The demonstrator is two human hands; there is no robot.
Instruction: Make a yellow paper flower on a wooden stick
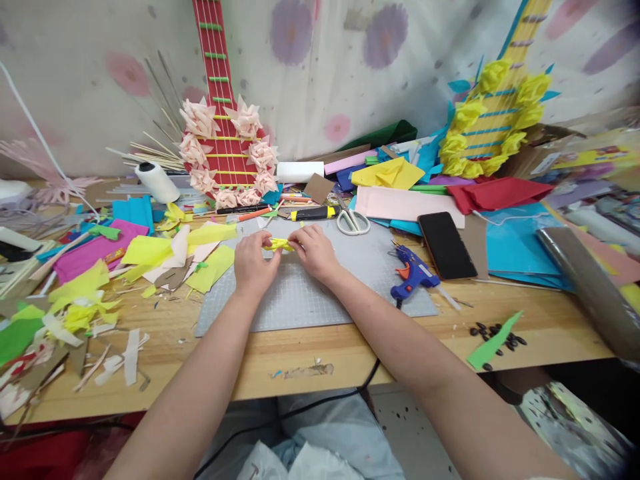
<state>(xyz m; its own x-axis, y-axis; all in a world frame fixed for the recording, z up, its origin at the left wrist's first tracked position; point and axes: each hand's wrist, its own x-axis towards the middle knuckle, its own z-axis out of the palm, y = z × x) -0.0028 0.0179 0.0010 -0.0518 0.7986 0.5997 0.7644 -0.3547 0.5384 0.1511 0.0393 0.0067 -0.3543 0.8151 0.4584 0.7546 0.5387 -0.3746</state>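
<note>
Both my hands meet over a grey cutting mat [310,300] on the wooden table. My left hand [254,265] and my right hand [316,252] each pinch an end of a small folded piece of yellow crepe paper [279,245], held just above the mat. The fingers of both hands are closed on it.
Scissors [353,220] and a yellow-black utility knife [314,213] lie behind the mat. A blue glue gun [411,273] and a black phone [446,245] lie to the right. Paper scraps [150,253] cover the left side. Two paper guitars, red [225,157] and yellow [493,123], lean at the back.
</note>
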